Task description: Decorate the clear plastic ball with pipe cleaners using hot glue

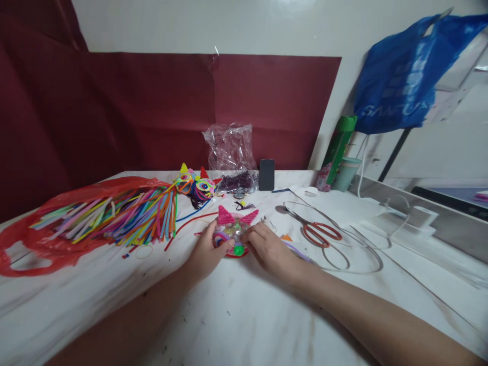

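A clear ball [231, 231] decorated with pipe cleaners sits low over the table in front of me, with two pink pointed ears and a green round piece near its bottom. My left hand [208, 251] is closed around its left side, the thumb lying across the front. On the right side, the bent fingers of my right hand [267, 249] press together against the ball; whatever small part they pinch is hidden. Part of a purple pipe cleaner [299, 251] shows beyond my right hand. Two finished-looking eared heads [204, 187] in many colours stand behind, to the left.
Many loose pipe cleaners [114, 216] lie on a red plastic bag [23, 262] at left. Orange-handled scissors [320, 234] and a looping cable [375, 256] lie at right. Toward the back are a clear bag [231, 147], a phone [267, 174] and a green cup [346, 173].
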{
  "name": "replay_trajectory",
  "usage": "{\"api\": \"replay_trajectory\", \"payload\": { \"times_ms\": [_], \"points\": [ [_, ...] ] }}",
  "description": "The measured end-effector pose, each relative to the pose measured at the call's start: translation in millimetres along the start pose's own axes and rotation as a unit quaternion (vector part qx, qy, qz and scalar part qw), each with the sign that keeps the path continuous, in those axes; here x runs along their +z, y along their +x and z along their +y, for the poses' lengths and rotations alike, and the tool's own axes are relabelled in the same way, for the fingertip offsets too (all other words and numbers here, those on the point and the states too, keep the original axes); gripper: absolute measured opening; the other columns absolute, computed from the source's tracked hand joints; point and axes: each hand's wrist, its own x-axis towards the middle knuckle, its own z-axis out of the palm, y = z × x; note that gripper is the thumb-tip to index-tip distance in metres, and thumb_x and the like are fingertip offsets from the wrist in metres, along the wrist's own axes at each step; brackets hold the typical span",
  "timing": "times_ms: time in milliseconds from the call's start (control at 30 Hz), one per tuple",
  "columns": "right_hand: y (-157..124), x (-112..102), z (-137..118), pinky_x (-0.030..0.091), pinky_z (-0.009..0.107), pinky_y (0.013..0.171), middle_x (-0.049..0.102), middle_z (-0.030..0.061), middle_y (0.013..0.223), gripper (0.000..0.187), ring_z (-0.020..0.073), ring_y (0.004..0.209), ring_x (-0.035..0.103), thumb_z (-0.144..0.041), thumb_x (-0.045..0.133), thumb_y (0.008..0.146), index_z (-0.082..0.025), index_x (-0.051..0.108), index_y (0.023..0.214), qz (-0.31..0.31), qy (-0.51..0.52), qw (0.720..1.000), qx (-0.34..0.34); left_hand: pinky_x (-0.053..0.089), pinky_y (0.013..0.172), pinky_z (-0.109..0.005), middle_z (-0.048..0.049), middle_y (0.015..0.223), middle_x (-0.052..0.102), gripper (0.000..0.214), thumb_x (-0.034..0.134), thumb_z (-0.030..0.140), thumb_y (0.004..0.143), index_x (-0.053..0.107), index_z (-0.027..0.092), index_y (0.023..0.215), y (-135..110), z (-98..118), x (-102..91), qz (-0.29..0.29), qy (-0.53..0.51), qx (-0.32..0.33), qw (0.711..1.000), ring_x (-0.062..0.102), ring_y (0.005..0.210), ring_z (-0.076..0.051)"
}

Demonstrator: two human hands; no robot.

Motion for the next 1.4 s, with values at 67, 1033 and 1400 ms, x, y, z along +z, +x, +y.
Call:
{"api": "replay_trajectory", "payload": {
  "times_ms": [67,1033,1400],
  "points": [
    [-0.2,1.5,0.2,0.045,0.034,0.071,0.057,0.0112,0.089,0.018,0.0222,0.082,0.050,-0.004,0.042,0.090,-0.016,0.054,0.086,0.003,-0.007,1.000,0.001,0.044,0.096,-0.039,-0.0093,0.112,0.065,0.057,0.064,0.027,0.071,0.051,0.018,0.125,-0.6,1.9,-0.2,-0.001,0.002,0.007,1.000,0.059,0.106,-0.025],
    [2.9,-4.9,8.9,0.045,0.031,0.069,0.058,0.0094,0.084,0.011,0.0210,0.079,0.051,-0.012,0.050,0.092,-0.016,0.057,0.085,-0.005,0.005,1.000,0.006,0.047,0.092,-0.036,-0.0078,0.123,0.063,0.066,0.070,0.021,0.064,0.049,0.021,0.127,0.5,2.6,4.1,0.016,-0.038,-0.020,0.999,0.061,0.108,-0.024],
    [3.5,-0.8,5.4,0.046,0.033,0.072,0.059,0.0077,0.084,0.010,0.0215,0.082,0.052,-0.012,0.056,0.088,-0.019,0.056,0.081,0.014,0.057,0.997,0.059,0.045,0.097,-0.040,-0.0105,0.122,0.062,0.070,0.070,0.019,0.062,0.046,0.019,0.128,-0.8,3.0,8.0,0.030,-0.044,-0.025,0.998,0.059,0.113,-0.026]
  ]
}}
